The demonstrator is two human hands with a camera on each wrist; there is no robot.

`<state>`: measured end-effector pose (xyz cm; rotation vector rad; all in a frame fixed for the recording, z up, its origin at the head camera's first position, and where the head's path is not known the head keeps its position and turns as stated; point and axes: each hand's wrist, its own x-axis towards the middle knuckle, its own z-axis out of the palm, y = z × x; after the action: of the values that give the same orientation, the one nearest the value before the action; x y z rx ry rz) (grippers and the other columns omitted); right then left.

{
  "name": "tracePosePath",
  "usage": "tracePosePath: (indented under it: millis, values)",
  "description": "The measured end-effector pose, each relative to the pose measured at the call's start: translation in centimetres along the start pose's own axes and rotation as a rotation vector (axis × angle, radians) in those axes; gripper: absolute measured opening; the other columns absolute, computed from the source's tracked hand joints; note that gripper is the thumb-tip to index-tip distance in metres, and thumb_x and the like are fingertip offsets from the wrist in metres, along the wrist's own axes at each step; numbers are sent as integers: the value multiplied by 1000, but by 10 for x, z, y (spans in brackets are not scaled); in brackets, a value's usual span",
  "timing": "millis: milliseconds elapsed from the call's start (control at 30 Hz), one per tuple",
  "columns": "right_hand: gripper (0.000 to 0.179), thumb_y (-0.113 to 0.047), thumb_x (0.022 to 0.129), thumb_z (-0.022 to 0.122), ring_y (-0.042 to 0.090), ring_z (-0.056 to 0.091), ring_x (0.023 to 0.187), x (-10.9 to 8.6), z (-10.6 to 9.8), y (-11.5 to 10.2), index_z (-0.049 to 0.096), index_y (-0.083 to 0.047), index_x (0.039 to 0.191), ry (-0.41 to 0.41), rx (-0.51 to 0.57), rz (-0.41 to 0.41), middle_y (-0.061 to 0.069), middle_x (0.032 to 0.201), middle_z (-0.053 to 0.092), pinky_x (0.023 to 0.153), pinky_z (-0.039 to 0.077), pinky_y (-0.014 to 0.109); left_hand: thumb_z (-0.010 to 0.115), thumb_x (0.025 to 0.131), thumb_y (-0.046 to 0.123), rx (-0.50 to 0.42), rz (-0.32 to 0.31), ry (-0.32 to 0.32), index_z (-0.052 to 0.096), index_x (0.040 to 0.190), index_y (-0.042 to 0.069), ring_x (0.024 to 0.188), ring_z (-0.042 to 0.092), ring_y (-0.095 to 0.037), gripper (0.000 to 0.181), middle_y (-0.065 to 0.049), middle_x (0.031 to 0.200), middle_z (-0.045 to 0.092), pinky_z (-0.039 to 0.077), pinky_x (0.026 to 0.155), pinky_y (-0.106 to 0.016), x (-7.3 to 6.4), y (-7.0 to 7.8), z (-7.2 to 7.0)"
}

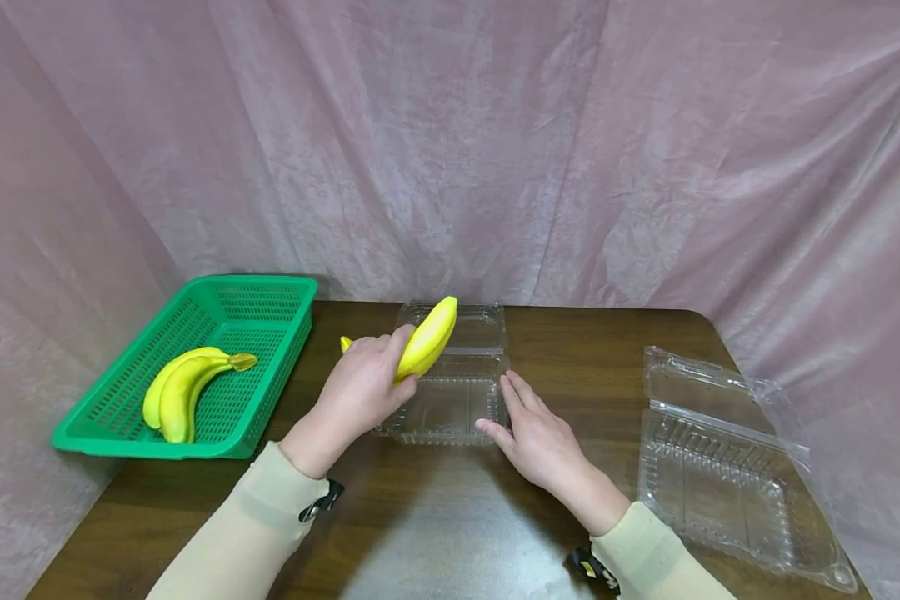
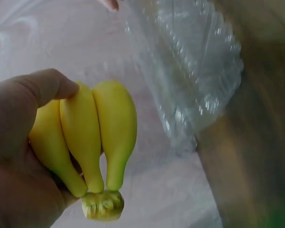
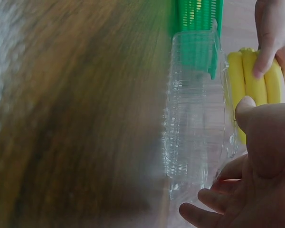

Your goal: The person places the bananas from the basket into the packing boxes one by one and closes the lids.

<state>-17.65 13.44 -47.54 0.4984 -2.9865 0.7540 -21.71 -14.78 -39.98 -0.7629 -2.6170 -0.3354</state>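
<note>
My left hand (image 1: 370, 377) grips a bunch of yellow bananas (image 1: 429, 340) above an open clear plastic clamshell container (image 1: 450, 407). In the left wrist view, three bananas (image 2: 80, 137) joined at a brown-green stem show, with my thumb across them. At the container's right side is my right hand (image 1: 537, 435), its fingers extended along the wall and its thumb near the front corner. The right wrist view shows that thumb by the rim of the container (image 3: 190, 118), fingers spread loosely. The container's lid (image 1: 480, 327) lies folded back toward the curtain, partly hidden behind the bananas.
On the left stands a green plastic basket (image 1: 270, 396) with another bunch of bananas (image 1: 187, 387) inside. A second open clamshell container (image 1: 720, 483) sits at the table's right edge. Pink curtain (image 1: 495, 150) hangs behind the brown wooden table (image 1: 585, 350).
</note>
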Motion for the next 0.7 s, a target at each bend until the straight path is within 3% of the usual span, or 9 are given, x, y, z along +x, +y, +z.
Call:
tracePosePath:
  millis: [133, 367, 700]
  values:
    - [92, -59, 110, 61, 42, 40, 158, 0, 0, 0, 31, 2, 172, 7, 4, -2, 20, 179, 28, 111, 50, 64, 91, 88, 16, -26, 47, -48, 56, 145, 0, 86, 67, -29, 69, -7, 95, 71, 56, 97, -52, -1, 7, 9]
    - [92, -59, 110, 61, 41, 37, 160, 1, 0, -1, 30, 1, 172, 0, 11, -2, 19, 180, 27, 113, 48, 65, 91, 88, 17, -47, 66, -98, 59, 147, 2, 90, 69, -28, 69, -7, 105, 74, 56, 96, -51, -2, 14, 18]
    - [95, -59, 108, 65, 43, 36, 160, 1, -2, 0, 30, 2, 172, -8, 17, 5, 20, 179, 27, 116, 45, 65, 91, 90, 19, -130, 99, -220, 58, 148, 8, 95, 68, -27, 68, -1, 99, 70, 56, 90, -48, -2, 17, 24]
